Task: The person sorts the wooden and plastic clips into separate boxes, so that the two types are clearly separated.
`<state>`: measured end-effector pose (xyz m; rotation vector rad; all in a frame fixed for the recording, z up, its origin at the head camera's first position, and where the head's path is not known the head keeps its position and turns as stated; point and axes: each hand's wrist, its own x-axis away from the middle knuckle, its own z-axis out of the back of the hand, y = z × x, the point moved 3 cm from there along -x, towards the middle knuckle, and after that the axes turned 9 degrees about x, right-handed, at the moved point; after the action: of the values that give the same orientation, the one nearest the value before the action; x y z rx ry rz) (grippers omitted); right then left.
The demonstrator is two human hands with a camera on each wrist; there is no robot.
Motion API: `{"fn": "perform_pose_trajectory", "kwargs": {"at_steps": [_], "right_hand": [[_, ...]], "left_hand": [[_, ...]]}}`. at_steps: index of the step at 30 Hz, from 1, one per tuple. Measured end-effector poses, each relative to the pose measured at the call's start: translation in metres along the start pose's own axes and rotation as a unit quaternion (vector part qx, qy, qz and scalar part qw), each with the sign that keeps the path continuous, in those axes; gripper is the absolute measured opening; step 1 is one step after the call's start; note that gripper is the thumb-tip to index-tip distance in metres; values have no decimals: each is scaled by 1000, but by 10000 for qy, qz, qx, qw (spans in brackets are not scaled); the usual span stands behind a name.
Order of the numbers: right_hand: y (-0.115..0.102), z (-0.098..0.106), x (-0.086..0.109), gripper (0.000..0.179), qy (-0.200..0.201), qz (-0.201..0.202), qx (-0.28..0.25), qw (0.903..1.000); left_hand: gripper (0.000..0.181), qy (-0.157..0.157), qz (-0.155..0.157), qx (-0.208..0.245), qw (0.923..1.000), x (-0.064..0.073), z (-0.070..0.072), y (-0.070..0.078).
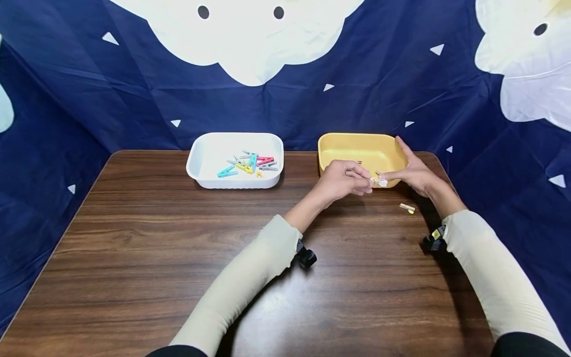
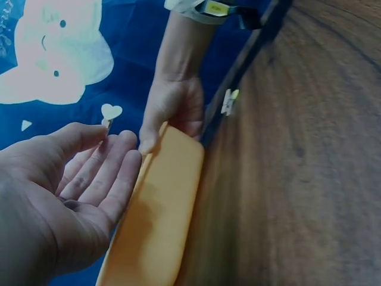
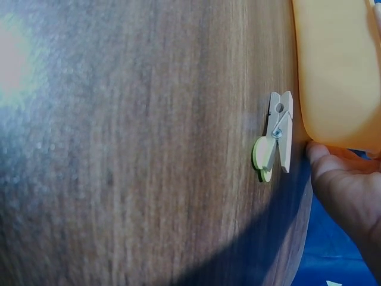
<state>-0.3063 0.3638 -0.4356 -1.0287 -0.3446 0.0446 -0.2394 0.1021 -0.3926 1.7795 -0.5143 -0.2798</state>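
Observation:
My left hand is over the near rim of a yellow plastic tub. Between thumb and fingertips it pinches a small wooden clothespin with a white heart on it. At the tub's right end, my right hand grips the wall, thumb over the rim and fingers along the outside. Another wooden clothespin, with a yellow-green decoration, lies on the table in front of the tub's right corner. A little of something brown shows inside the tub; my left hand hides part of the inside.
To the left of the tub stands a white plastic tray with several colored plastic clothespins in it. Both containers sit at the back edge of the brown wooden table. Behind hangs a dark blue cloth with white cloud shapes.

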Motion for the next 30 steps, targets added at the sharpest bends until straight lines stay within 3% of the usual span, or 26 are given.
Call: {"fn": "perform_pose_trajectory", "kwargs": {"at_steps": [11,21,25,30], "right_hand": [[-2,-1,-2,144,64,-43,47,10000],[-1,0,0,145,106,-58,32,9999],[0,0,0,145,102,-67,11,9999],[1,1,0,146,105,-53,5,9999]], "left_hand": [[15,512,-326,160,9980,-16,13,18],[8,1297,-278,200,9910,-31,25,24],[9,1436,-267,209,9891,-39,26,26],[11,1475,-349,549,9869,-46,25,28]]}}
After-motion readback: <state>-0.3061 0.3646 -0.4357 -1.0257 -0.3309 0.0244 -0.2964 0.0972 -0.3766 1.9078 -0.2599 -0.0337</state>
